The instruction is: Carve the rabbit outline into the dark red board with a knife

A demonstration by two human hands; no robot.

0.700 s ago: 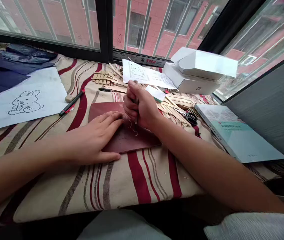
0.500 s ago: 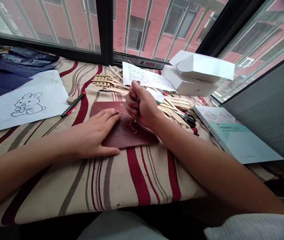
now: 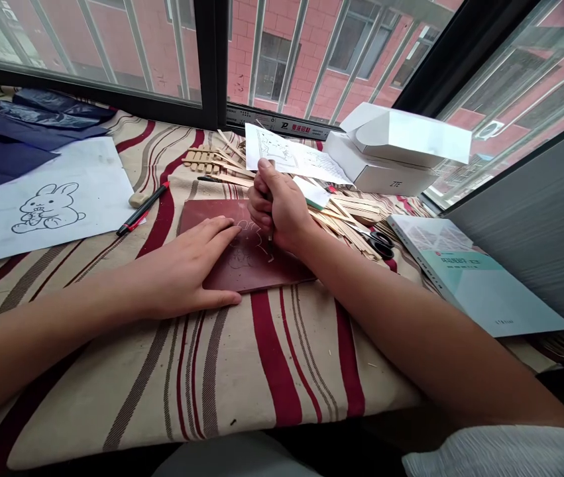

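Note:
A dark red board (image 3: pixel 282 273) lies on the striped cloth, with a rabbit outline cut in pale lines on its surface. My left hand (image 3: pixel 189 268) rests flat on the board's left part, fingers stretched and thumb at the near edge. My right hand (image 3: pixel 282 205) is wrapped in a fist around a slim carving tool (image 3: pixel 270 233), held upright over the board. Its lower end is at the pale lines on the right side of the outline; most of the shaft is hidden by the fingers.
Left of the board lie a paper with a rabbit drawing (image 3: pixel 50 209), a black-and-red pen (image 3: pixel 142 209), an eraser (image 3: pixel 137 200) and dark blue sheets (image 3: pixel 3 162). Behind are wooden sticks (image 3: pixel 346 232), scissors (image 3: pixel 380 244), a printed sheet (image 3: pixel 296 156) and a white box (image 3: pixel 395 175). A book (image 3: pixel 480 278) lies right.
My right fist has tipped slightly, with the carving tool's lower end a little further right along the pale line. My left hand stays on the board. The view has shifted slightly.

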